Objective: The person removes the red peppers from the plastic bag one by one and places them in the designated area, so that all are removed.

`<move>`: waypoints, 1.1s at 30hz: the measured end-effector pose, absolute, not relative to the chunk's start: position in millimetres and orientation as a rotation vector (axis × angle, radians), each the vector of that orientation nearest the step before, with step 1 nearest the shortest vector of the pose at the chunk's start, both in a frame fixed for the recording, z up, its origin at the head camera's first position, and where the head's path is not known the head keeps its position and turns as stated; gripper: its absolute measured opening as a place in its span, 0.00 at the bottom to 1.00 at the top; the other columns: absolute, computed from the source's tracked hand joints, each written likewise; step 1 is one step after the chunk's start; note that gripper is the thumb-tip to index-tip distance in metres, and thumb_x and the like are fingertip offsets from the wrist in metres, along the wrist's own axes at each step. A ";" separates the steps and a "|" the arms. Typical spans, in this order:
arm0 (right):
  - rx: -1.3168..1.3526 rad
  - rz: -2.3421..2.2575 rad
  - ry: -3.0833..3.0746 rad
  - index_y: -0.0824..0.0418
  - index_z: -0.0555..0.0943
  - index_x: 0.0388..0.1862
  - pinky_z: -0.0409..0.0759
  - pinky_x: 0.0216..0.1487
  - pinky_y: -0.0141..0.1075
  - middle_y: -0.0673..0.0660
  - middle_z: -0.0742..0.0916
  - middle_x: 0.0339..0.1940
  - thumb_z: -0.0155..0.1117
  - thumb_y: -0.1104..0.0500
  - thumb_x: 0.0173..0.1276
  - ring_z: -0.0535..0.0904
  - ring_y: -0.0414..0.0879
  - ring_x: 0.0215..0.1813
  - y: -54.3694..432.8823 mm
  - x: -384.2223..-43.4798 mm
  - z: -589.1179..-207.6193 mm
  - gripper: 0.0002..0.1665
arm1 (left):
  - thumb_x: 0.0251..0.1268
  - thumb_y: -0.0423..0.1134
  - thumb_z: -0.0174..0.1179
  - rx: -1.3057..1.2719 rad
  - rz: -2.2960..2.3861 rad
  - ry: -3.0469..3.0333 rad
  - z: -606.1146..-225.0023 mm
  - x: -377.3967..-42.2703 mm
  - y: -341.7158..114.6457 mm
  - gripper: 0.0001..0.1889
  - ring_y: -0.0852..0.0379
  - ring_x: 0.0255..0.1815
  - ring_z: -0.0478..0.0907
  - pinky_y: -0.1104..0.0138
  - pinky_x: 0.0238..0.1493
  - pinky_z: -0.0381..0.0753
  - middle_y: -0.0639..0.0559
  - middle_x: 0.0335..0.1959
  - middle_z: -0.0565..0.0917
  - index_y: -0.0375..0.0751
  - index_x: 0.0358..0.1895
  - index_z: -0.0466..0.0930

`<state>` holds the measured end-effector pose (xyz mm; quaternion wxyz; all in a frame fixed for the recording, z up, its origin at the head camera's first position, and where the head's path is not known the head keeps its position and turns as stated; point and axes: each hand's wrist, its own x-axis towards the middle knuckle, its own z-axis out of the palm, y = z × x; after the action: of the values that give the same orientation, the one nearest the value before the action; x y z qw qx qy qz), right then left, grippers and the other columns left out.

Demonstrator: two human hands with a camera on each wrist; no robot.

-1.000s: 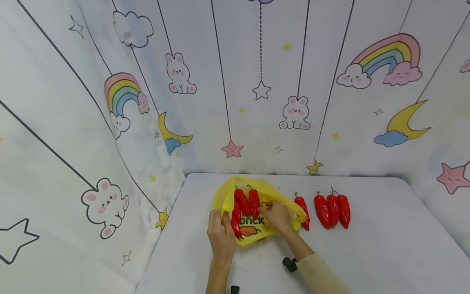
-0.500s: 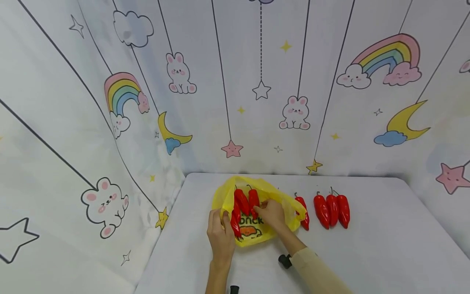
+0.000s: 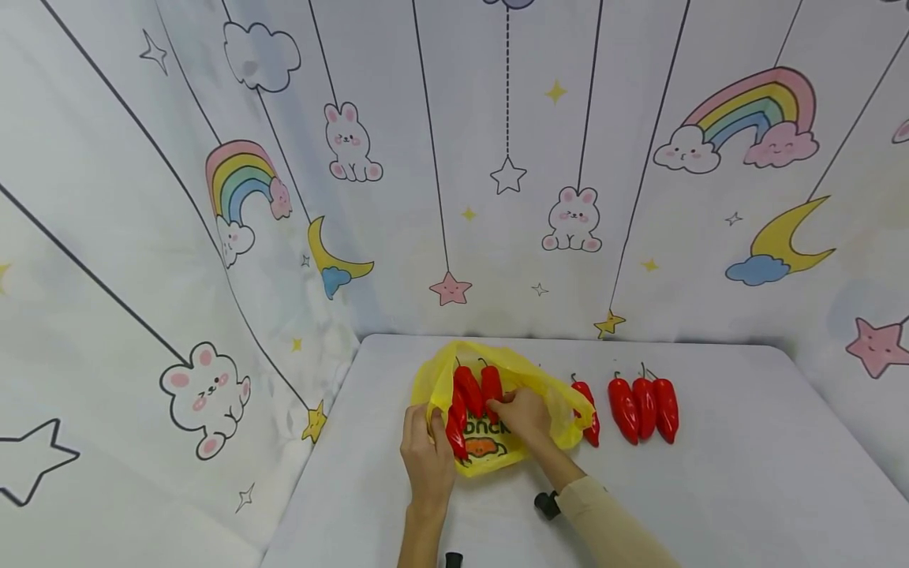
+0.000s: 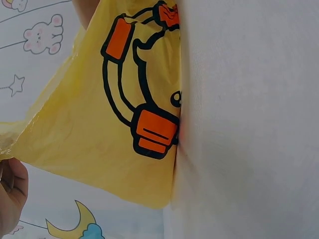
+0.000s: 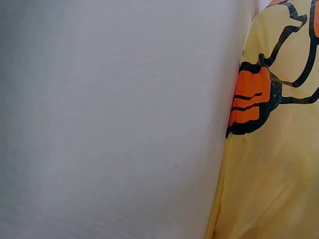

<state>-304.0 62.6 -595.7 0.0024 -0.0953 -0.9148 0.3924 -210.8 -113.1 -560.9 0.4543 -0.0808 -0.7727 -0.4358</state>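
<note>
A yellow plastic bag point(image 3: 521, 364) with a printed cartoon lies on the table, its mouth spread wide. Several red chili peppers point(image 3: 467, 390) are inside it. My left hand point(image 3: 428, 457) grips the bag's left edge; in the left wrist view its curled fingers point(image 4: 19, 179) show at the lower left against the plastic. Reaching into the mouth from the right, my right hand point(image 3: 524, 416) pinches the lower part of the rightmost chili pepper point(image 3: 491, 382) in the bag. The right wrist view shows the bag's outside point(image 5: 279, 164) and not the hand.
Right of the bag lies one chili pepper point(image 3: 588, 430), partly behind the bag's edge. Farther right, 3 more chili peppers point(image 3: 645, 406) lie side by side on the white table point(image 3: 738, 465). A patterned curtain point(image 3: 398, 158) stands behind and to the left.
My right hand has shifted slightly left, deeper into the bag, onto the rightmost chili pepper there. The left hand keeps its hold on the bag's edge.
</note>
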 end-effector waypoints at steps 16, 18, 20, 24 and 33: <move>-0.394 1.380 -2.832 0.61 0.90 0.47 0.79 0.34 0.38 0.54 0.91 0.37 0.78 0.43 0.63 0.82 0.47 0.35 63.8 -297.1 -589.8 0.25 | 0.75 0.27 0.59 -0.208 -1.080 -1.902 -562.0 -211.2 -113.6 0.05 0.60 0.40 0.79 0.78 0.41 0.82 0.49 0.41 0.79 0.35 0.49 0.81; -0.407 1.403 -2.826 0.62 0.90 0.47 0.80 0.34 0.37 0.55 0.91 0.38 0.78 0.44 0.63 0.82 0.48 0.35 62.9 -296.6 -588.6 0.25 | 0.75 0.26 0.59 -0.209 -1.080 -1.906 -562.2 -210.9 -113.8 0.06 0.60 0.41 0.79 0.79 0.42 0.82 0.49 0.42 0.79 0.35 0.49 0.81; -0.415 1.425 -2.811 0.64 0.89 0.47 0.81 0.34 0.37 0.56 0.90 0.39 0.78 0.44 0.63 0.82 0.48 0.35 62.0 -295.8 -587.4 0.25 | 0.73 0.25 0.60 -0.208 -1.074 -1.906 -562.3 -210.7 -114.1 0.07 0.60 0.41 0.79 0.79 0.42 0.82 0.50 0.42 0.79 0.35 0.49 0.81; -0.411 1.481 -2.765 0.66 0.89 0.47 0.84 0.36 0.38 0.58 0.91 0.40 0.78 0.45 0.63 0.82 0.50 0.37 61.6 -292.7 -584.5 0.26 | 0.73 0.25 0.60 -0.210 -1.072 -1.905 -561.9 -210.5 -114.2 0.07 0.60 0.40 0.79 0.79 0.41 0.82 0.48 0.42 0.79 0.35 0.49 0.81; -0.389 1.557 -2.704 0.66 0.89 0.48 0.84 0.33 0.36 0.58 0.90 0.39 0.78 0.46 0.64 0.82 0.49 0.34 64.3 -283.0 -584.1 0.25 | 0.77 0.30 0.58 -0.206 -1.081 -1.909 -559.7 -209.9 -114.3 0.04 0.60 0.40 0.79 0.78 0.42 0.82 0.48 0.41 0.79 0.35 0.49 0.80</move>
<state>-283.0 64.3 -584.1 -0.0017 -0.1238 -0.8599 0.4952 -209.9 -114.3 -559.7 0.4520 -0.0833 -0.7728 -0.4376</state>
